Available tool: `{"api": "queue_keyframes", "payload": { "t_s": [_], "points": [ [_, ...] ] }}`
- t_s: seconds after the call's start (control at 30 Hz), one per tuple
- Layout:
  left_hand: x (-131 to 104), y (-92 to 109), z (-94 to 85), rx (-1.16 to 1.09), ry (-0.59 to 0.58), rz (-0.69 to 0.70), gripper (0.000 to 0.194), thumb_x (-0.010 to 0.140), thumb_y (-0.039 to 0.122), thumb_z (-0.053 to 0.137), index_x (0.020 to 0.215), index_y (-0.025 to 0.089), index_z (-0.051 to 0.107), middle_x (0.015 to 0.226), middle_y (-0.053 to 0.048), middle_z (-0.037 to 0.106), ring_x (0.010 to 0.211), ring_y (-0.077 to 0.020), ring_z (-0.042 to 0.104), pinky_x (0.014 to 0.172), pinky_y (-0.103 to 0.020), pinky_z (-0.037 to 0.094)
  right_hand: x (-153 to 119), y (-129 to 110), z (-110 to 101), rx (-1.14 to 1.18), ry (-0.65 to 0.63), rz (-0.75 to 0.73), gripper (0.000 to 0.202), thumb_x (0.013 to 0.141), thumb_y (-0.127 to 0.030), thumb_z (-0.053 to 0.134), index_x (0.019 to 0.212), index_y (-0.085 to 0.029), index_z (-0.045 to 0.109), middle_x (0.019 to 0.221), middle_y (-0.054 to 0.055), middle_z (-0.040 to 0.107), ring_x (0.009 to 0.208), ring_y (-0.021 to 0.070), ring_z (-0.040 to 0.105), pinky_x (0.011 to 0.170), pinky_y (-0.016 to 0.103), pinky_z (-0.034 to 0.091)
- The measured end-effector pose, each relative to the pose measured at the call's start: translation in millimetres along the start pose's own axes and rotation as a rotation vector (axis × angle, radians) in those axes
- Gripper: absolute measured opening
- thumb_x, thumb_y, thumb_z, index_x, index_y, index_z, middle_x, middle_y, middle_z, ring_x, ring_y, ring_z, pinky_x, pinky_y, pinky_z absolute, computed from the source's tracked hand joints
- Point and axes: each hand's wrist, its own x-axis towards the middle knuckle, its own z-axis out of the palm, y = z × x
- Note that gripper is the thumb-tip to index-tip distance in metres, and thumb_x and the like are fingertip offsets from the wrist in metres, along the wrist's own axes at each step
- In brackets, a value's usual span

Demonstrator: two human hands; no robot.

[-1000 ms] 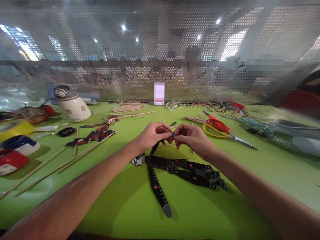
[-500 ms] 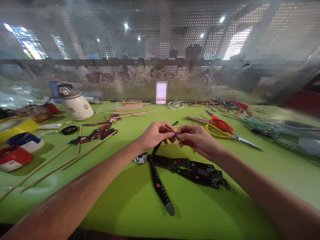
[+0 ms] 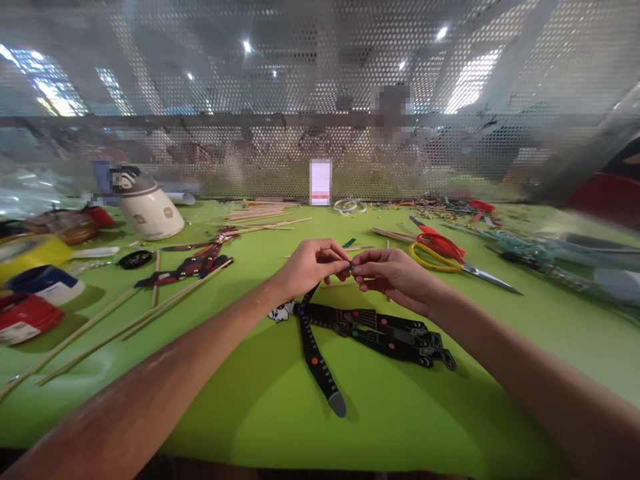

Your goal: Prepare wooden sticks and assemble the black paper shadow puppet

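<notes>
A black jointed paper figure [image 3: 320,316] with coloured dots lies on the green table, its white head to the left and its legs to the right. One arm, tipped in grey, points toward me. The other arm rises to my left hand [image 3: 317,267], whose fingers are closed on it. My right hand [image 3: 385,270] meets the left fingertips in a pinch at the end of that arm. Something small and dark shows between the fingertips, too small to make out.
Scissors with yellow and red handles [image 3: 440,250] lie at right. At left are sticks [image 3: 165,308], a dark red figure [image 3: 200,263], tape rolls [image 3: 47,283] and a white container [image 3: 153,213]. A phone-like screen [image 3: 321,183] stands behind.
The view has shifted slightly. Both hands keep their pinch at the same place, and the figure lies almost as before.
</notes>
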Motion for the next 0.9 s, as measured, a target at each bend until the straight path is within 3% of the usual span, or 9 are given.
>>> {"api": "queue_keyframes", "payload": {
  "t_s": [0.43, 0.7, 0.9],
  "points": [
    [-1, 6, -2.7, 0.034, -0.012, -0.002, 0.017, 0.083, 0.026, 0.071, 0.089, 0.011, 0.068, 0.080, -0.008, 0.074, 0.071, -0.0134, 0.068, 0.058, -0.021, 0.051, 0, 1, 2, -0.111, -0.044, -0.108, 0.016, 0.065, -0.022, 0.082, 0.073, -0.014, 0.070, 0.070, 0.004, 0.065, 0.058, 0.0094, 0.054, 0.050, 0.022, 0.048],
    [-1, 8, -2.4, 0.027, -0.018, -0.029, 0.018, 0.082, 0.028, 0.072, 0.089, 0.012, 0.069, 0.081, -0.008, 0.074, 0.073, -0.0139, 0.069, 0.062, -0.024, 0.054, 1, 2, -1, -0.096, -0.069, -0.069, 0.021, 0.064, -0.023, 0.084, 0.075, -0.014, 0.070, 0.073, 0.004, 0.066, 0.059, 0.0103, 0.059, 0.052, 0.023, 0.051],
    [-2, 11, -2.7, 0.048, -0.016, -0.003, 0.015, 0.081, 0.025, 0.072, 0.090, 0.012, 0.070, 0.084, -0.007, 0.075, 0.075, -0.0136, 0.069, 0.066, -0.024, 0.054, 2, 3, -1, -0.068, -0.056, -0.039, 0.018, 0.064, -0.018, 0.083, 0.075, -0.012, 0.071, 0.071, 0.002, 0.066, 0.052, 0.0060, 0.055, 0.049, 0.018, 0.047]
  ]
}}
